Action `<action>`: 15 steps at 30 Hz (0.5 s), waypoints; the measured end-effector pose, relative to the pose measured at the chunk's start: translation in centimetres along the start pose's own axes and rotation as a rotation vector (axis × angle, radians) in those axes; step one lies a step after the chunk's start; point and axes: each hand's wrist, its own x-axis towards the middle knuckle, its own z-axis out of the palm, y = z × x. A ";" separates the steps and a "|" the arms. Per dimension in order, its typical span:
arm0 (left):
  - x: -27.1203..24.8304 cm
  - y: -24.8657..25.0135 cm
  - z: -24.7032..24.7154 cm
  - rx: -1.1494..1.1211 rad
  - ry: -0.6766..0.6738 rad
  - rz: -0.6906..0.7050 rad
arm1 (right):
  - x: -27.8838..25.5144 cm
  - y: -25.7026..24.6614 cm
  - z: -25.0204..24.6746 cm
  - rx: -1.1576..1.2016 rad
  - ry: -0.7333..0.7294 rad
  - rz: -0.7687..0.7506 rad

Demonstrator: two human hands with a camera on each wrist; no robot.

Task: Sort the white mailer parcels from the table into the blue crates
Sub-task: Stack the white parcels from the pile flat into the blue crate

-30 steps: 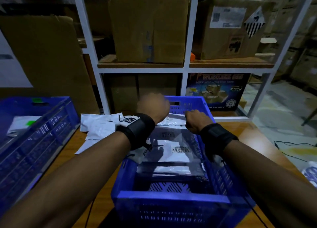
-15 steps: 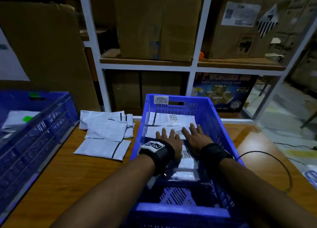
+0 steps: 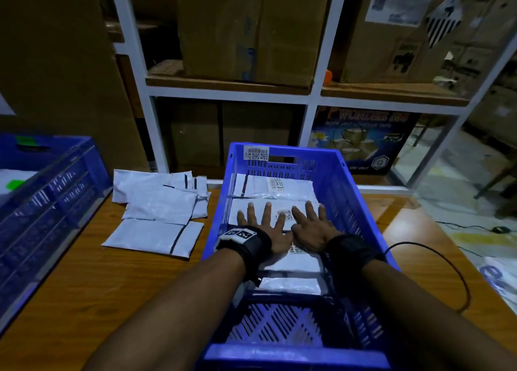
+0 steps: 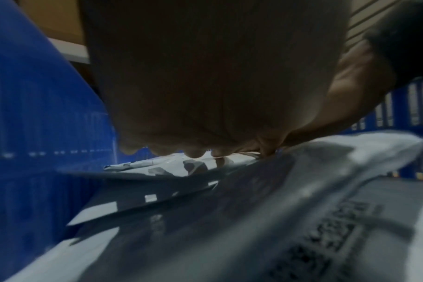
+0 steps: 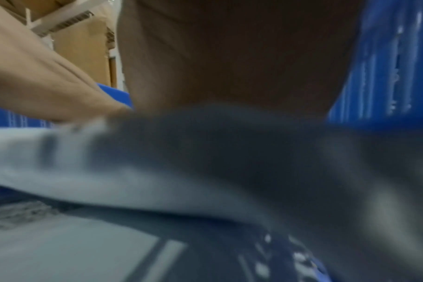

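A blue crate point(image 3: 361, 211) stands on the wooden table in front of me with several white mailer parcels inside. My left hand point(image 3: 265, 225) and right hand point(image 3: 310, 222) lie flat side by side, fingers spread, pressing on the top parcel point(image 3: 240, 210) in the crate's middle. Another labelled parcel point(image 3: 265, 186) lies beyond the fingertips. In the left wrist view the palm point(image 4: 205, 95) hovers over the parcel point(image 4: 229, 219), fingertips touching it. The right wrist view is blurred, showing the palm point(image 5: 229, 57) on a parcel point(image 5: 109, 181). More white parcels point(image 3: 156, 217) lie on the table left of the crate.
A second blue crate point(image 3: 42, 203) holding a parcel stands at the far left. White shelving point(image 3: 229, 94) with cardboard boxes rises behind the table. A black cable point(image 3: 447, 259) loops over the table at the right of the crate.
A second ago both hands were raised in fists over the crate with a parcel. They came down and opened, and now lie flat on the parcel inside.
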 end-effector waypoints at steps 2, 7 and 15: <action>0.1 -0.2 0.5 -0.059 -0.014 -0.019 | -0.2 -0.1 0.6 -0.005 -0.026 -0.001; 0.6 -0.6 0.9 -0.063 -0.013 -0.046 | -0.2 -0.1 1.3 -0.007 -0.036 -0.018; 0.8 -0.9 1.2 -0.057 -0.017 -0.043 | -0.9 -0.7 1.0 0.002 -0.060 0.004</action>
